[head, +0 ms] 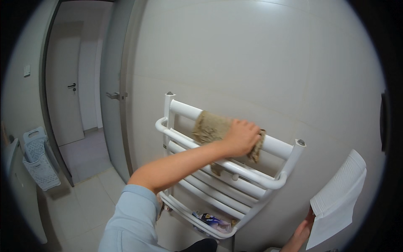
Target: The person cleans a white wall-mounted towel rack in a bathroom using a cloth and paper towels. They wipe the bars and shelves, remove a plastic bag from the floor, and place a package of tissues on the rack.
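Note:
A white towel radiator point(280, 146) with several horizontal bars is fixed to the tiled wall. Over its top bar lies a brownish-green cloth point(211, 126), its lower part crumpled. My left hand point(242, 137) grips the right half of this cloth from above, the fingers curled over the bar; they look slightly blurred. At the lower right, a roll of white paper towels point(338, 186) is tilted, with a loose sheet hanging from it. My right hand point(303, 231) holds the roll by its lower left end and is partly hidden behind the paper.
Below the radiator's lowest rail are plastic packages point(214, 220), partly hidden by the bars. A frosted glass door point(115, 69) stands ajar on the left, with a white door point(64, 94) beyond it. A folded light-grey plastic basket point(41, 163) hangs by the doorway.

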Demonstrator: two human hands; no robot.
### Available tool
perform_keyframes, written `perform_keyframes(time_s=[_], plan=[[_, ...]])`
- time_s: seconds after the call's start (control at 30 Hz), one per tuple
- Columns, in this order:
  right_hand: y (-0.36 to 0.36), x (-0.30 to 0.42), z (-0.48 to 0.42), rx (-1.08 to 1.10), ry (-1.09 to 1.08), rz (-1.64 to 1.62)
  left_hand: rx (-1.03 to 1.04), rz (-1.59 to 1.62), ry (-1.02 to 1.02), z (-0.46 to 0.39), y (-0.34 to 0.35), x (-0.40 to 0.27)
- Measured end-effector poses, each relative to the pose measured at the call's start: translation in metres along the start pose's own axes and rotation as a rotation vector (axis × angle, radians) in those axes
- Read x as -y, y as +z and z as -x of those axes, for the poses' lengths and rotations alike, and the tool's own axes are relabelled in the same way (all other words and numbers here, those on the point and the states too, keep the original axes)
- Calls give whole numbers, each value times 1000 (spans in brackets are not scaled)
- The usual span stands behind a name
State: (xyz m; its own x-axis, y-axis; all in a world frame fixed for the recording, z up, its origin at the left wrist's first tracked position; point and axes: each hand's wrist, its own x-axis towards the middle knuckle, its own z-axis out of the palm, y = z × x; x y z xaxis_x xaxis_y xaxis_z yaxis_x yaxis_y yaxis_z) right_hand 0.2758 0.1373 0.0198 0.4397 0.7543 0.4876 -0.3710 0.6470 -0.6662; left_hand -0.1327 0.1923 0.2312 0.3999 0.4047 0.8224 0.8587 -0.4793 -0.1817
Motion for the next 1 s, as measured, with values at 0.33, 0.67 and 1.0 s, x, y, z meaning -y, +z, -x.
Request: perform_keyframes(time_s=[0.33, 0.67, 1.0], plan=[[22, 8, 26, -130, -201, -17, 191, 138, 182, -30, 9, -59], [8, 90, 49, -338, -295, -69, 296, -91, -31, 37, -71, 100], [-49, 67, 33, -239, -277, -71, 113, -118, -6, 19, -31, 58]])
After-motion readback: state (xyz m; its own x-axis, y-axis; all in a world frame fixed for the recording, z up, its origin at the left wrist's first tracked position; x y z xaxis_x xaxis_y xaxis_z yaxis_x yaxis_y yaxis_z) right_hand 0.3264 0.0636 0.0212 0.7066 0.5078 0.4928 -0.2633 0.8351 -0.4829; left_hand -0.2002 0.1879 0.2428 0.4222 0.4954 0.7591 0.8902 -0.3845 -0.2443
